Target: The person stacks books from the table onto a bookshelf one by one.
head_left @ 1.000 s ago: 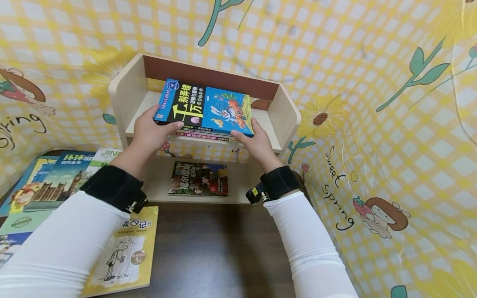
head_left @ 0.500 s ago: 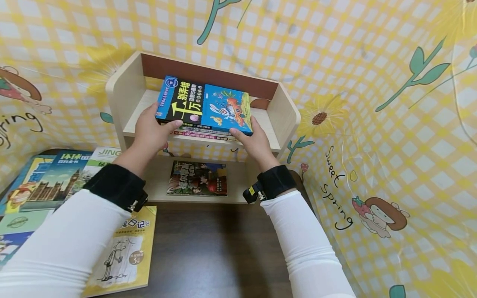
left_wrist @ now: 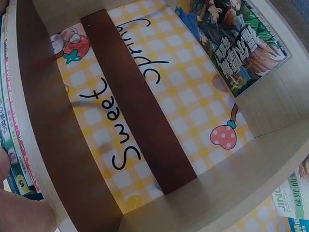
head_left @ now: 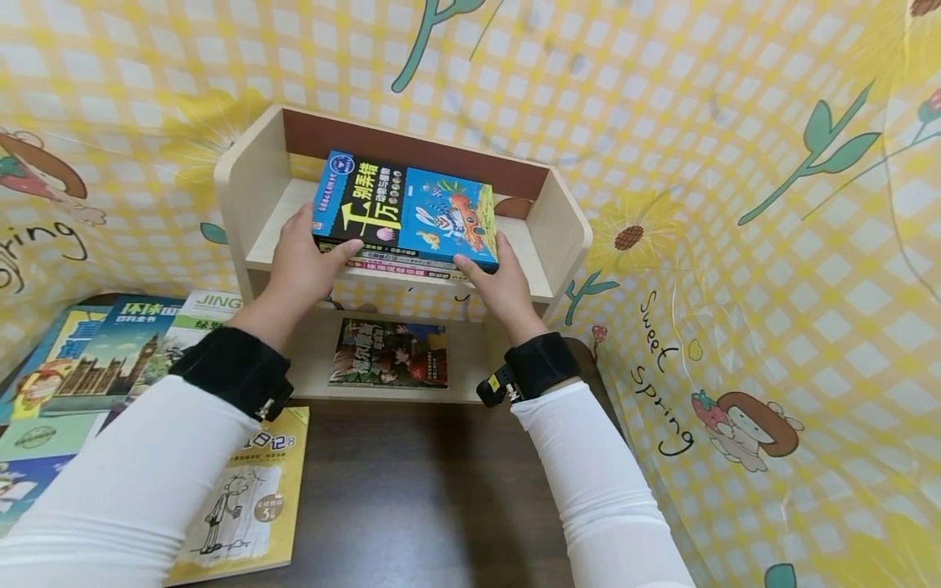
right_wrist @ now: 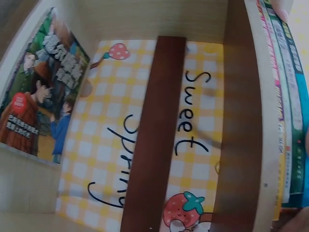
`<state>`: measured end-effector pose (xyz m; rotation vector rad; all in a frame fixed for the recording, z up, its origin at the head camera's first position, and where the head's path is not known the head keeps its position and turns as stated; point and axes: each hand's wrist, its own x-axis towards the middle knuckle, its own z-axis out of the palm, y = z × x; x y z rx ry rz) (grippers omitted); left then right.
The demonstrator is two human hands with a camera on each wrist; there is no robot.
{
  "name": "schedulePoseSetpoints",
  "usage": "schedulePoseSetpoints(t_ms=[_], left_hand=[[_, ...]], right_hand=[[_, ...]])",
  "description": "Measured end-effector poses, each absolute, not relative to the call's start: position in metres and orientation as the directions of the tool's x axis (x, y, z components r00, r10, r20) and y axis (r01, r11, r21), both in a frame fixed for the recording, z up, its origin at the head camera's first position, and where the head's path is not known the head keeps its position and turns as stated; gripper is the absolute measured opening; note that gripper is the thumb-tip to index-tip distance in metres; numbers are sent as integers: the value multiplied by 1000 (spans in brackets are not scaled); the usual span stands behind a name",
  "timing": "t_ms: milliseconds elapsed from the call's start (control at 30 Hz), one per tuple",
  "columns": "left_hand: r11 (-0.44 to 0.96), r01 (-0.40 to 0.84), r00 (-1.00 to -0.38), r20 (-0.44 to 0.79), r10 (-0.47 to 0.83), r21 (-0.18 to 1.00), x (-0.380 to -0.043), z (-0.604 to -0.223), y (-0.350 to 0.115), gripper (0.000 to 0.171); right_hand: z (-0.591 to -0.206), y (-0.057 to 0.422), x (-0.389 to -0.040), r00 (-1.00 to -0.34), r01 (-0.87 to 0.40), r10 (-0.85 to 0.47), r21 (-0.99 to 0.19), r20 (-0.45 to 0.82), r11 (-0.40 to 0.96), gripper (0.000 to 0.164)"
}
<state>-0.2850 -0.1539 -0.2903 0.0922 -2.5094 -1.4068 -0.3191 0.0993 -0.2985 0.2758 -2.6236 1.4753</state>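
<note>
A blue and black children's book (head_left: 448,216) with a rabbit on its cover lies on top of a short stack on the upper shelf. At its left end my left hand (head_left: 300,260) grips it, thumb along the front edge. My right hand (head_left: 506,282) holds the opposite end, its thumb at the front right corner. Below that cover show the spines of other books, among them a pink-spined book (head_left: 400,269). In the right wrist view, a fingertip (right_wrist: 281,8) rests by the stacked spines. The left wrist view catches part of the hand beside the books at its left edge.
A small wooden shelf unit (head_left: 551,216) stands against a yellow checked cloth (head_left: 662,106). On its lower level lies a dark comic-style book (head_left: 390,353). Left on the dark table (head_left: 397,490) are a yellow diary book (head_left: 250,506) and several large books, one with a clock tower (head_left: 121,351).
The top book's left end and my left hand have shifted slightly right, and more of the spines underneath shows. Both hands stay at the book's ends.
</note>
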Motion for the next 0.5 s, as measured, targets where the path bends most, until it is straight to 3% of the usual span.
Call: schedulePoseSetpoints(t_ms=[233,500], left_hand=[[513,61,-956,198,-218,857,-280,-297,-153,95],[517,215,-916,355,-188,829,-254,-319,-159,95]], right_hand=[[-312,101,-301,-959,-275,-83,-819,271,504,88],[-340,118,-249,-932,-337,-103,-727,347,598,89]])
